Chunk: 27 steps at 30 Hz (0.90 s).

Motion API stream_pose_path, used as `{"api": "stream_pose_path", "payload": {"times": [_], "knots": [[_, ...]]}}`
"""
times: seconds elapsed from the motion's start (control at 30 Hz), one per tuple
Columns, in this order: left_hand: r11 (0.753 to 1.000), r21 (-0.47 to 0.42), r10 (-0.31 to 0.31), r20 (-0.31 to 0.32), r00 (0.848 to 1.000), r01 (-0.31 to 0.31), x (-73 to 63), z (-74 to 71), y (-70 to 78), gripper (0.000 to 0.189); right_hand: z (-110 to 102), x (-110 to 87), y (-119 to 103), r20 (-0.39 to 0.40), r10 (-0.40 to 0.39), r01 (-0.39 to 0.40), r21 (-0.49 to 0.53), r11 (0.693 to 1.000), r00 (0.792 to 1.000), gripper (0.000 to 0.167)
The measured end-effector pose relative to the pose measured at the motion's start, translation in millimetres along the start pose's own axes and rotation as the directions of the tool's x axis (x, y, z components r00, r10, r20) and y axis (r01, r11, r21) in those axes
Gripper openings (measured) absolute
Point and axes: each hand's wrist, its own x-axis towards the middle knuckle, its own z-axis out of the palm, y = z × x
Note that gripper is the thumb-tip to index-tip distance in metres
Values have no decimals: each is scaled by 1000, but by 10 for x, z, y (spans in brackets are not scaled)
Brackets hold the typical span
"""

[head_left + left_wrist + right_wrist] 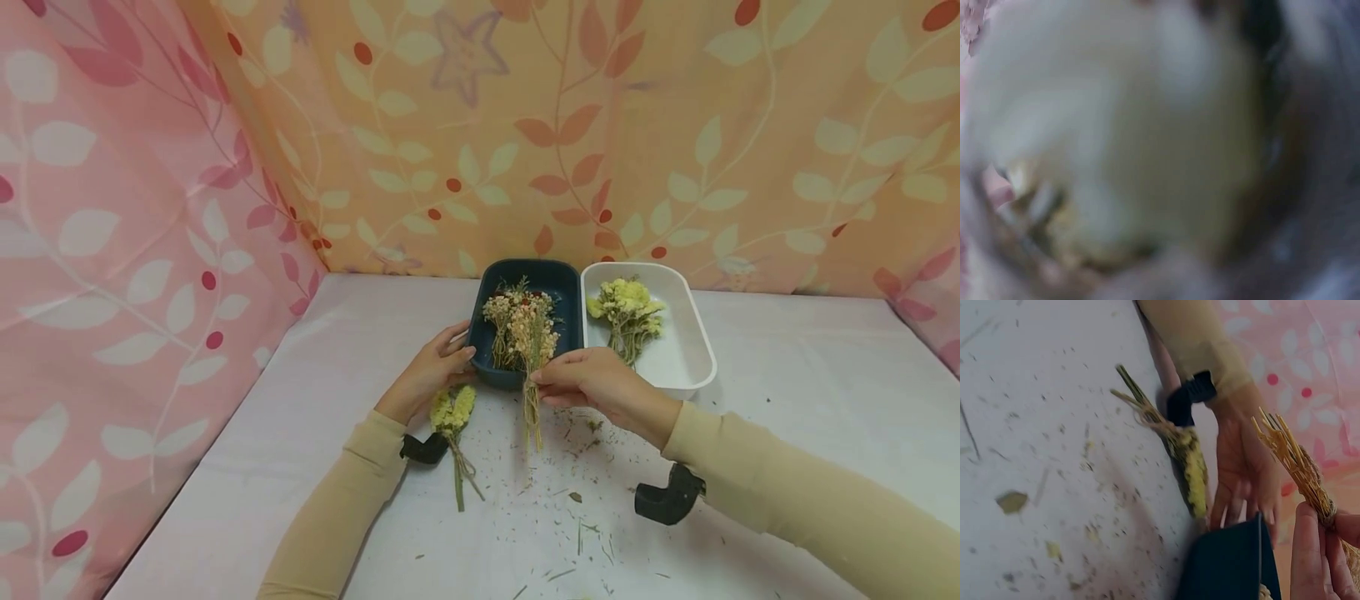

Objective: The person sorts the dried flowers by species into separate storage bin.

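Note:
My right hand (600,387) pinches a small bunch of dried flowers (532,404) by its twine-bound stems. The cream flower heads lie over the near end of a dark blue tray (491,379); the stem ends point toward me. In the right wrist view, thumb and fingers close around the tied stems (1300,465). My left hand (427,371) rests against the tray's left side, its fingers extended along the wall. Just below that hand lies a tied yellow flower bunch (453,410) on the table. The left wrist view is mostly a pale blur.
More dried bunches (501,321) lie inside the dark tray. To its right, touching it, stands a white tray (690,358) with yellow flowers (626,308) in its left half. Bits of stem and leaf (575,497) litter the white table. A patterned cloth (480,150) hangs behind.

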Motion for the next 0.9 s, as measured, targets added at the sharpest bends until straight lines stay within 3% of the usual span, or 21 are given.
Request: {"api": "stream_pose_path", "payload": {"times": [0.43,0.67,0.9], "knots": [[1000,-8,-3,3,1000,3,-2,19,-19,61,-108,430,-221,-132,-14,27,91,995,991,30],[1000,-2,18,14,1000,-18,26,-11,-26,61,-153,685,-265,-207,-22,32,44,999,978,36],[1000,10,12,14,1000,-12,-7,-7,-2,61,-147,874,-236,-273,-5,29,83,996,962,35]]}}
